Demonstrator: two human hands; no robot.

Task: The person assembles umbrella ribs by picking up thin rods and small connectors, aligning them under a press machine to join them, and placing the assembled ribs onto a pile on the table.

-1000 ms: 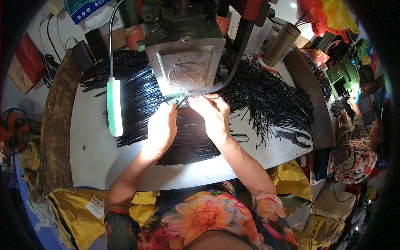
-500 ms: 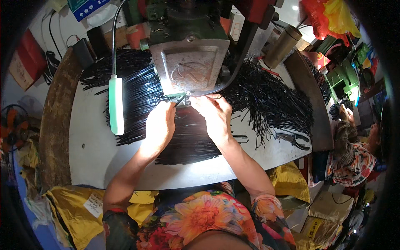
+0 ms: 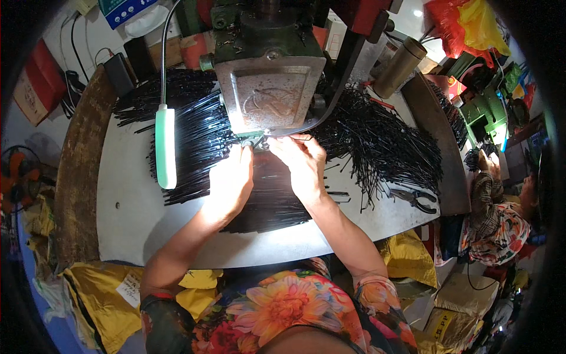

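Observation:
Both my hands work close together under the metal head (image 3: pixel 271 97) of a green machine. My left hand (image 3: pixel 232 183) has its fingers pressed together at the small metal tooling (image 3: pixel 259 141); what they hold, if anything, is hidden by glare and the fingertips. My right hand (image 3: pixel 302 168) pinches a thin black rod (image 3: pixel 303 138) just right of the tooling, its tip toward the machine. Below and between my wrists lies a layer of thin black rods (image 3: pixel 271 203). More rods (image 3: pixel 194 135) lie left of my left hand, and a tangled heap (image 3: pixel 395 147) spreads to the right.
A lit green-edged lamp (image 3: pixel 165 147) hangs at the left on a flexible neck. Pliers (image 3: pixel 415 199) lie on the right of the white tabletop (image 3: pixel 135 230). Wooden boards (image 3: pixel 82 177) wall the table's sides. A metal flask (image 3: pixel 400 68) stands at the back. At right, a co-worker's hands (image 3: pixel 489 165) work at another machine.
My left hand has turned and shifted slightly right; the dark rod seen at its fingertips before is no longer clear. My right hand has barely moved.

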